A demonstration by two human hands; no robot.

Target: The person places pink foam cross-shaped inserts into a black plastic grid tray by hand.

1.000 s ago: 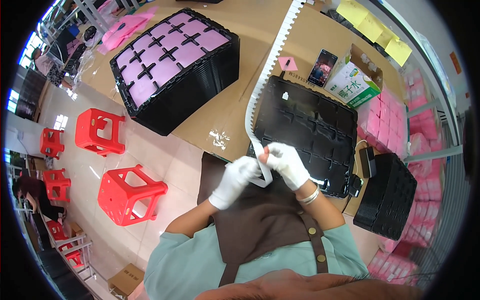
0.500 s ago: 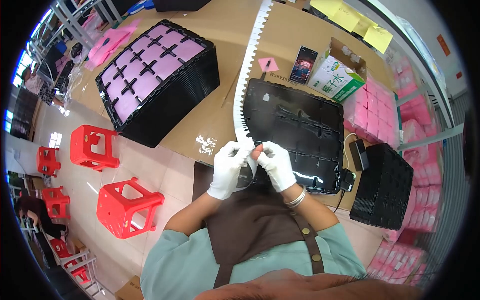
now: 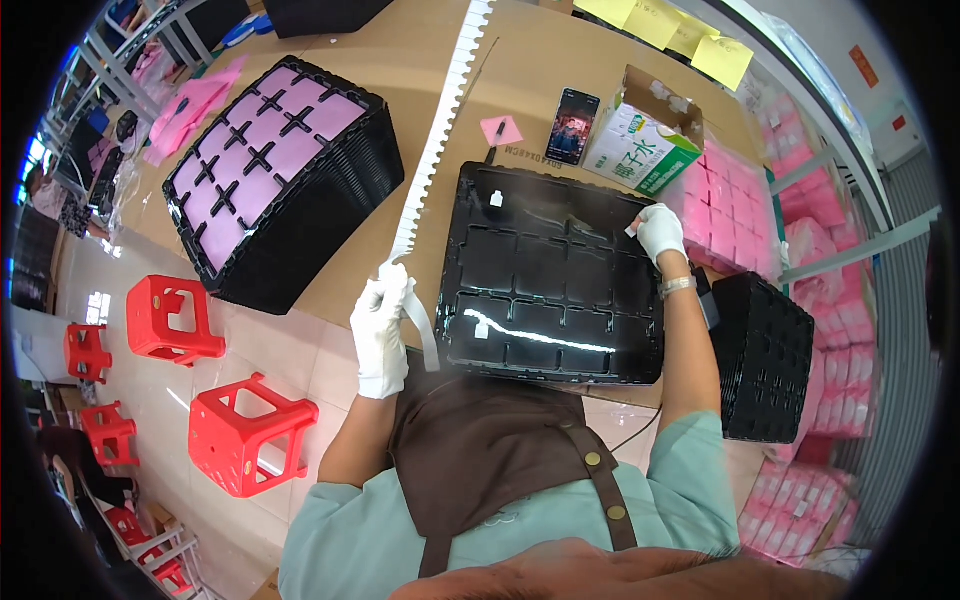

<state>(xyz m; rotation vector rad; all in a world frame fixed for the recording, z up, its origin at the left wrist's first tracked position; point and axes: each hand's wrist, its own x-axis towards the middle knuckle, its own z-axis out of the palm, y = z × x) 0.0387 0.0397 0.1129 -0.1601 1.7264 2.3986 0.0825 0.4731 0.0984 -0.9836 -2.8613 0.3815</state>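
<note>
My left hand (image 3: 381, 325), in a white glove with bare fingertips, is closed on a long white strip of labels (image 3: 442, 135) with a notched edge. The strip runs away across the table, and a loose tail of white backing (image 3: 424, 325) curls down beside the hand. A shallow black plastic tray (image 3: 545, 270) with square compartments lies before me. Two small white labels (image 3: 497, 199) show on its left side, one far and one near. My right hand (image 3: 660, 232), gloved likewise, is over the tray's far right part, its fingers pinching a small white label (image 3: 632, 230).
At left stands a tall stack of black trays (image 3: 330, 190) with pink sheets on top. A phone (image 3: 573, 125), an open carton (image 3: 645, 140) and a pink wrapped pack (image 3: 722, 205) line the far right. More black trays (image 3: 765, 355) stand at right; red stools (image 3: 250, 435) are on the floor.
My hands have parted: the left moved left with the strip, the right moved right and farther out over the tray with a small label. A near-left label on the tray now shows.
</note>
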